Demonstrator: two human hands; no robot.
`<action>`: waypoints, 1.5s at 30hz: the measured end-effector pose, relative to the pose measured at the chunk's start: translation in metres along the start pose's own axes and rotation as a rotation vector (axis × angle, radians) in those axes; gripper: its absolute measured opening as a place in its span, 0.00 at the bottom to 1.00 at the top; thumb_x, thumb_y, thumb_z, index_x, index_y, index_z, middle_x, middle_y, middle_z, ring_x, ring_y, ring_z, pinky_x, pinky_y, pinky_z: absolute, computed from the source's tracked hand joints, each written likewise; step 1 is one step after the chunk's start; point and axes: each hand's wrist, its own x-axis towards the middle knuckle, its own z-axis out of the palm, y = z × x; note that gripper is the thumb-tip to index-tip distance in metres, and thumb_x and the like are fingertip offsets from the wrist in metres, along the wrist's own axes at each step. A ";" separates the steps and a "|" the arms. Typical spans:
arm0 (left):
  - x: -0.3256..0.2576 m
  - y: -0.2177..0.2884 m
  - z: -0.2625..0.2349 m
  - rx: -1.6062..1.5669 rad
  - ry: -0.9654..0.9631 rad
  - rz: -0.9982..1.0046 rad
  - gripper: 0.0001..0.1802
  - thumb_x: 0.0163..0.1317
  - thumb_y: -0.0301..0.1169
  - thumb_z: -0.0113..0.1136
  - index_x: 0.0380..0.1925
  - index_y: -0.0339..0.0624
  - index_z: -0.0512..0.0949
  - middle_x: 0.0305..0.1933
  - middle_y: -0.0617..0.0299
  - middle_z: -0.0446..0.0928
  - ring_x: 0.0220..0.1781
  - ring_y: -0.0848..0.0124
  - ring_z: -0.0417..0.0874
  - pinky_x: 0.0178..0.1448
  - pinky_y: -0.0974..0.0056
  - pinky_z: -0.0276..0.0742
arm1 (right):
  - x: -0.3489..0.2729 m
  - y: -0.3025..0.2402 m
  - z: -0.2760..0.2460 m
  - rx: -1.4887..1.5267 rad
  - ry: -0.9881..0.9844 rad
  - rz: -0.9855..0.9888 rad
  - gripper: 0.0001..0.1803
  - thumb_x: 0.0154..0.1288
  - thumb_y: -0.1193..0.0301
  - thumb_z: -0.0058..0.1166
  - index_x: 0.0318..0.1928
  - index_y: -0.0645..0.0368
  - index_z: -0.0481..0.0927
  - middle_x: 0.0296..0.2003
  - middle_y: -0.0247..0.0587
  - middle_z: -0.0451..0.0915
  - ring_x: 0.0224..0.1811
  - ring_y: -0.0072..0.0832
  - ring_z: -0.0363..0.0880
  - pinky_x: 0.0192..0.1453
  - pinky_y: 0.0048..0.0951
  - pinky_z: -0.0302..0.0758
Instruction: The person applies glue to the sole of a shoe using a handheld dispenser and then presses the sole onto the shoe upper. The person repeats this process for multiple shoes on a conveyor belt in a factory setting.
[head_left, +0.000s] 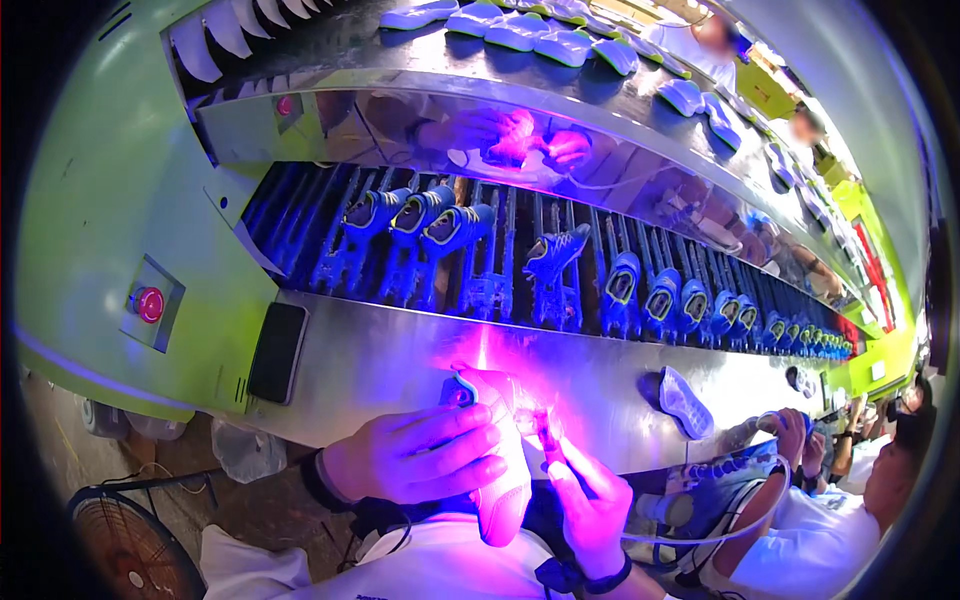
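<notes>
My left hand point(425, 458) is closed round a shoe point(506, 492), its fingers lying across the side. The shoe hangs toe-down in front of me, tinted pink and violet by the light. In my right hand point(592, 505), thumb and fingers pinch a slim brush-like tool point(546, 430), its tip close to the shoe's side. Glare hides whether the two touch. A thin clear tube point(690, 541) runs off to the right from near my right wrist. Beyond my hands stretches a metal ledge point(370, 365), and a loose shoe sole point(686, 405) lies on it to the right.
A conveyor point(590, 320) carries several blue-lit shoes point(458, 225) on racks. Above it, a shelf point(420, 50) bears pale soles point(515, 32). At left are a green machine housing point(110, 220) with a red button point(148, 304), a black phone-like slab point(279, 352) and a fan point(130, 550). A co-worker point(800, 540) sits close at right.
</notes>
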 end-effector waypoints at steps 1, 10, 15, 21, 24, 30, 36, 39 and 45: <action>-0.001 -0.001 0.000 0.003 -0.009 -0.002 0.22 0.61 0.35 0.67 0.56 0.50 0.81 0.61 0.61 0.79 0.63 0.59 0.82 0.67 0.55 0.83 | -0.003 0.002 0.001 -0.025 0.007 -0.034 0.20 0.68 0.78 0.60 0.59 0.70 0.82 0.42 0.46 0.88 0.42 0.27 0.86 0.51 0.27 0.80; 0.002 -0.006 -0.004 -0.006 -0.061 0.128 0.18 0.54 0.30 0.70 0.47 0.49 0.83 0.52 0.59 0.82 0.57 0.57 0.85 0.63 0.56 0.85 | 0.013 -0.003 -0.011 -0.161 0.040 -0.247 0.13 0.62 0.77 0.68 0.48 0.66 0.87 0.44 0.58 0.87 0.43 0.47 0.89 0.49 0.37 0.84; 0.007 -0.013 -0.017 0.007 -0.110 0.105 0.20 0.55 0.29 0.69 0.50 0.48 0.83 0.55 0.60 0.82 0.60 0.56 0.84 0.63 0.57 0.85 | 0.007 -0.005 -0.015 -0.101 -0.069 -0.196 0.14 0.63 0.77 0.68 0.49 0.67 0.86 0.45 0.57 0.88 0.46 0.43 0.89 0.53 0.36 0.83; 0.007 -0.019 -0.019 -0.096 -0.136 -0.042 0.22 0.55 0.29 0.70 0.52 0.43 0.84 0.58 0.57 0.81 0.64 0.53 0.82 0.65 0.56 0.83 | -0.001 -0.009 -0.022 -0.077 -0.127 -0.100 0.15 0.63 0.78 0.65 0.50 0.71 0.86 0.41 0.51 0.89 0.41 0.31 0.89 0.48 0.30 0.83; 0.004 -0.018 -0.014 -0.109 -0.114 -0.137 0.22 0.55 0.27 0.70 0.52 0.40 0.85 0.59 0.54 0.80 0.65 0.52 0.81 0.67 0.54 0.82 | -0.005 -0.013 -0.018 -0.042 -0.083 -0.092 0.16 0.63 0.78 0.65 0.51 0.71 0.85 0.42 0.51 0.89 0.41 0.32 0.89 0.48 0.30 0.83; 0.001 -0.012 0.007 -0.125 0.026 -0.348 0.29 0.52 0.24 0.69 0.58 0.37 0.81 0.62 0.49 0.78 0.65 0.51 0.81 0.65 0.55 0.83 | -0.009 -0.027 -0.003 -0.092 0.045 -0.044 0.16 0.61 0.79 0.65 0.50 0.72 0.85 0.42 0.55 0.88 0.40 0.34 0.89 0.48 0.32 0.83; 0.002 -0.011 0.003 -0.246 0.012 -0.477 0.29 0.62 0.27 0.59 0.65 0.35 0.75 0.64 0.47 0.77 0.65 0.48 0.81 0.70 0.50 0.79 | -0.012 -0.020 0.002 -0.211 0.145 -0.253 0.15 0.60 0.81 0.64 0.48 0.73 0.85 0.42 0.58 0.87 0.42 0.41 0.89 0.51 0.37 0.83; 0.001 -0.006 -0.004 -0.252 -0.088 -0.532 0.32 0.61 0.30 0.60 0.67 0.35 0.73 0.64 0.46 0.76 0.63 0.49 0.82 0.67 0.51 0.80 | -0.009 -0.016 0.002 -0.247 0.164 -0.322 0.15 0.59 0.82 0.64 0.48 0.73 0.85 0.42 0.58 0.87 0.43 0.43 0.88 0.52 0.38 0.82; -0.003 -0.005 -0.018 -0.290 -0.220 -0.613 0.34 0.59 0.33 0.65 0.67 0.38 0.73 0.62 0.47 0.77 0.58 0.50 0.83 0.61 0.51 0.83 | 0.014 -0.027 -0.010 -0.326 0.058 -0.436 0.14 0.57 0.85 0.64 0.46 0.73 0.85 0.41 0.58 0.86 0.41 0.45 0.87 0.49 0.38 0.82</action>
